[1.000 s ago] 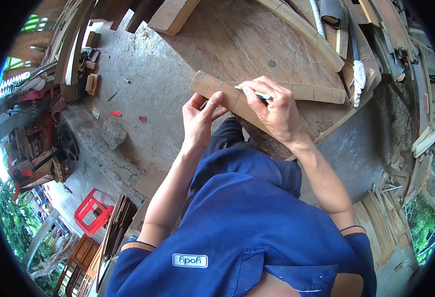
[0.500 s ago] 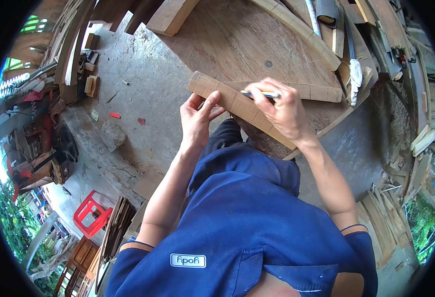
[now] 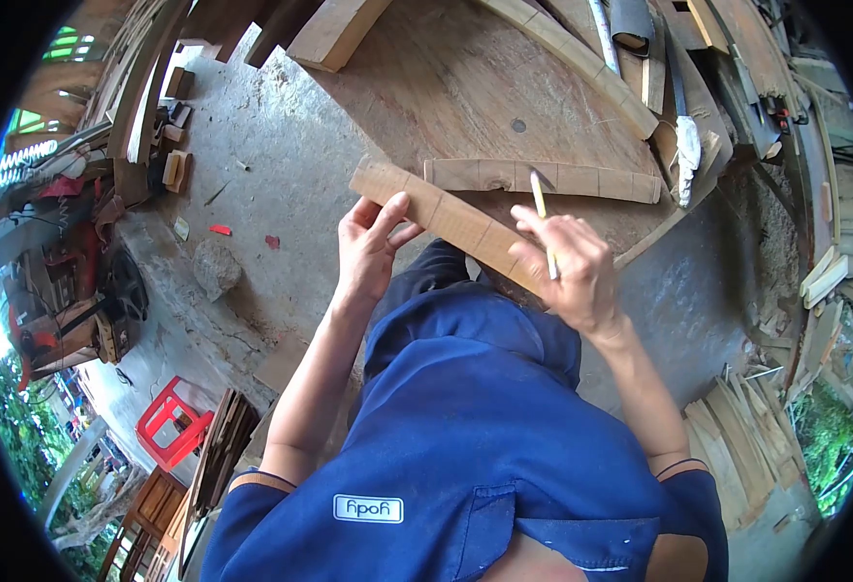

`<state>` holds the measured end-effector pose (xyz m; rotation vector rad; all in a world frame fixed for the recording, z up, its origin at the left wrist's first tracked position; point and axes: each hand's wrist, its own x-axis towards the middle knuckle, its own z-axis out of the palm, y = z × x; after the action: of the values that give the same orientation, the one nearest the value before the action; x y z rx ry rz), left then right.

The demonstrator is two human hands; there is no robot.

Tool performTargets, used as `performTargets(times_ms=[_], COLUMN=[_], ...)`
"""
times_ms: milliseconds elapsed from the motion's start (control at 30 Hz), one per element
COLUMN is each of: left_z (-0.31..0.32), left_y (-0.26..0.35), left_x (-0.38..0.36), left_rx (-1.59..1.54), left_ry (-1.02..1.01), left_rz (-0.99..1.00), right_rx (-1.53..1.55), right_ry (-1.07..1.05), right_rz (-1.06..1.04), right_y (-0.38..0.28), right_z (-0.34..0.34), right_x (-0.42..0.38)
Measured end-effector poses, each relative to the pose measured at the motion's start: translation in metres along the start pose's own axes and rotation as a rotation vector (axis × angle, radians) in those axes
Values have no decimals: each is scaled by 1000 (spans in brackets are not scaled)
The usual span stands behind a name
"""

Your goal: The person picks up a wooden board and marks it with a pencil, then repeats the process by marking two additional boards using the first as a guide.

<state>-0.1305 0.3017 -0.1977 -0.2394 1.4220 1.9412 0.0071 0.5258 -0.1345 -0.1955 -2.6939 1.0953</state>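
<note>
My left hand is closed on the left end of a wooden strip, thumb on its upper face and fingers under its edge. Several pencil lines cross that face. The strip slants down to the right, above my legs. Between the fingers of my right hand, a pencil points away from me. That hand is at the strip's lower right end, its fingers overlapping the wood. Just beyond, a second marked wooden strip lies on a broad wooden board.
A long marked strip crosses the board's far side. At its right lies a blade-like tool with a white wrapped handle. A thick wooden beam stands at the back. On the floor are a stone and a red plastic chair.
My right hand has moved down toward the strip's right end, and the pencil has swung from lying sideways across the strip to pointing away from me. The held strip has shifted slightly left.
</note>
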Motion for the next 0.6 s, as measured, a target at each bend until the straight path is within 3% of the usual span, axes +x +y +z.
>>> performTargets(times_ms=[100, 300, 467, 567, 600], left_z=[-12, -1, 29, 30, 35], left_y=[-3, -2, 8, 16, 21], left_x=[-10, -17, -19, -5, -1], left_rx=[-32, -28, 74, 869, 868], left_ry=[24, 41, 39, -102, -102], left_rz=[-13, 29, 75, 568, 569], right_rx=[-187, -297, -220, -166, -178], right_ry=[-113, -178, 19, 184, 240], right_rz=[-137, -112, -33, 180, 240], right_y=[-5, -9, 5, 24, 28], right_z=[8, 9, 5, -12, -23], right_x=[-15, -23, -37, -47, -46])
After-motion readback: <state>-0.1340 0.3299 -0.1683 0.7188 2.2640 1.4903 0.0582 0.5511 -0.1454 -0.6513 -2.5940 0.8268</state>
